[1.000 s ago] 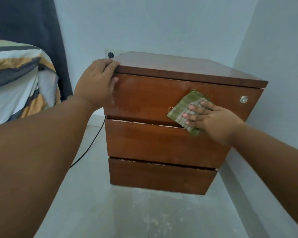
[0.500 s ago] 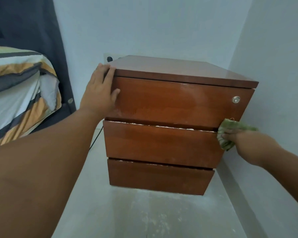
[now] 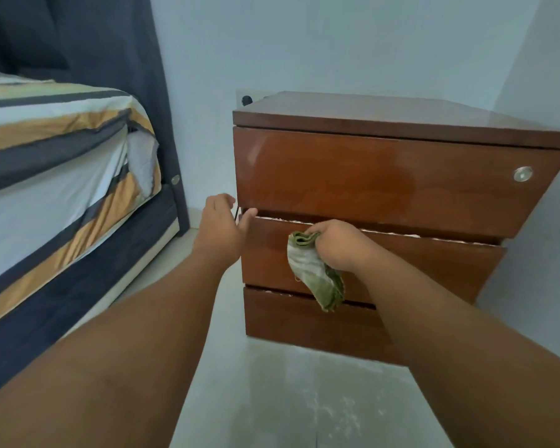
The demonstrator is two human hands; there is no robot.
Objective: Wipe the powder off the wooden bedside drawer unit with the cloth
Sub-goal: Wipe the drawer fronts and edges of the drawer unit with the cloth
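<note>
The wooden bedside drawer unit (image 3: 385, 176) has three drawer fronts and stands in the room's corner. A thin line of white powder (image 3: 401, 233) lies along the top edge of the middle drawer. My right hand (image 3: 340, 244) is shut on the green cloth (image 3: 317, 276), pressed at the left part of that top edge, with the cloth hanging down over the middle drawer front. My left hand (image 3: 222, 226) rests at the unit's left front corner beside the middle drawer, fingers apart, thumb touching the drawer's edge.
A bed (image 3: 55, 163) with a striped sheet stands at the left, a dark curtain (image 3: 110, 53) behind it. White walls close in behind and to the right of the unit. Powder (image 3: 330, 412) dusts the pale floor in front. A wall socket (image 3: 246, 99) and cable sit behind the unit.
My right hand moved the cloth from the unit's right side to the left part of the middle drawer's top edge. My left hand dropped from the top corner to the middle drawer's level.
</note>
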